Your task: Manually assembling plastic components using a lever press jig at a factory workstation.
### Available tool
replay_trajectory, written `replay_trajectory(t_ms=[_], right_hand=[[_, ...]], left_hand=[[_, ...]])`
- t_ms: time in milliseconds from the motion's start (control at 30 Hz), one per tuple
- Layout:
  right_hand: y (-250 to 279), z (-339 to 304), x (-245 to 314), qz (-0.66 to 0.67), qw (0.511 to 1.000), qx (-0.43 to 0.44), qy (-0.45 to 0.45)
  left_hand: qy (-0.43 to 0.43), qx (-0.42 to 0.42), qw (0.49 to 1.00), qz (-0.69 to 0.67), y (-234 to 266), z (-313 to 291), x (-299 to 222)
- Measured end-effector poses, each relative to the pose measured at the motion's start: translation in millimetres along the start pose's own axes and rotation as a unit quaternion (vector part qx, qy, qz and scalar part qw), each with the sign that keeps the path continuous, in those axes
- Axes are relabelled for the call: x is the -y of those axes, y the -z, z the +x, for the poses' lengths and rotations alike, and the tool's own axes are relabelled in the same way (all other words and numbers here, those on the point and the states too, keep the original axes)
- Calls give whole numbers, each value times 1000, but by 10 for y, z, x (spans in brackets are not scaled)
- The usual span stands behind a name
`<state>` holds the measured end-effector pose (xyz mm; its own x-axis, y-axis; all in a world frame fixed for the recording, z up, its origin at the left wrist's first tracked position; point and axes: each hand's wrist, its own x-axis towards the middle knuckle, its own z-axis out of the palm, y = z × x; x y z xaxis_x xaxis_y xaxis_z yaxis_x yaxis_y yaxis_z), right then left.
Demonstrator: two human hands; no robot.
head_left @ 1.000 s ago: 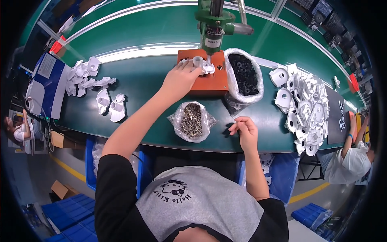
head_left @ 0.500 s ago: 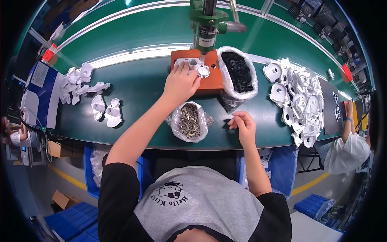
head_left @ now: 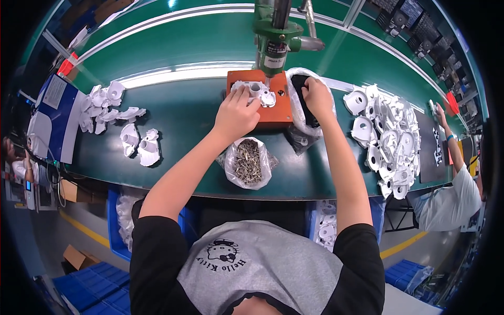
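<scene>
My left hand (head_left: 237,113) lies over the left part of a white plastic housing (head_left: 255,88), its fingers bent onto it and holding it on the orange block (head_left: 273,116). Above the housing's right part stands the green press (head_left: 274,47), its rod pointing down. My right hand (head_left: 318,100) is at the bag of small black parts (head_left: 297,86), fingers curled together over its contents. Whatever those fingertips hold is hidden. Between my forearms sits an open plastic bag of small metal pins (head_left: 247,163).
White housings lie in a large pile (head_left: 389,139) on the right and a smaller group (head_left: 102,107) on the left, with two loose housings (head_left: 149,148) nearer me. A blue machine (head_left: 56,123) stands far left. At the right, a co-worker's arm (head_left: 452,142) reaches over the bench.
My right hand has moved up and away from me, from the bench's front to the bag of black parts. My left hand stays on the housing. The co-worker's arm has reached farther out.
</scene>
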<state>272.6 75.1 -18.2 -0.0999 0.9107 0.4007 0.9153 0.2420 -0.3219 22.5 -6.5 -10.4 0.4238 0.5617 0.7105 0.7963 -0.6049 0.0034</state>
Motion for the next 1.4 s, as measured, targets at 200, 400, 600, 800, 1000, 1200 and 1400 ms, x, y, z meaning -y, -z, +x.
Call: replay_trajectory(t_ms=[200, 400, 600, 800, 1000, 1200, 1400], right_hand=[[-43, 75, -124, 17, 999, 25, -15], [135, 83, -30, 45, 997, 22, -66], [108, 4, 456, 464, 883, 40, -63], [26, -50, 988, 266, 961, 76, 11], [6, -9, 942, 293, 948, 121, -13], [-181, -55, 818, 320, 944, 84, -1], [-137, -85, 930, 249, 967, 47, 5]], left_hand=[[-25, -1, 1000, 2, 19, -27, 108], [-47, 13, 999, -9, 43, -44, 321], [-20, -1, 1000, -16, 18, -64, 248], [10, 0, 1000, -6, 1, -49, 174], [22, -23, 999, -23, -7, -66, 184], [17, -36, 999, -13, -3, -68, 162], [14, -51, 999, -8, -19, -80, 171]])
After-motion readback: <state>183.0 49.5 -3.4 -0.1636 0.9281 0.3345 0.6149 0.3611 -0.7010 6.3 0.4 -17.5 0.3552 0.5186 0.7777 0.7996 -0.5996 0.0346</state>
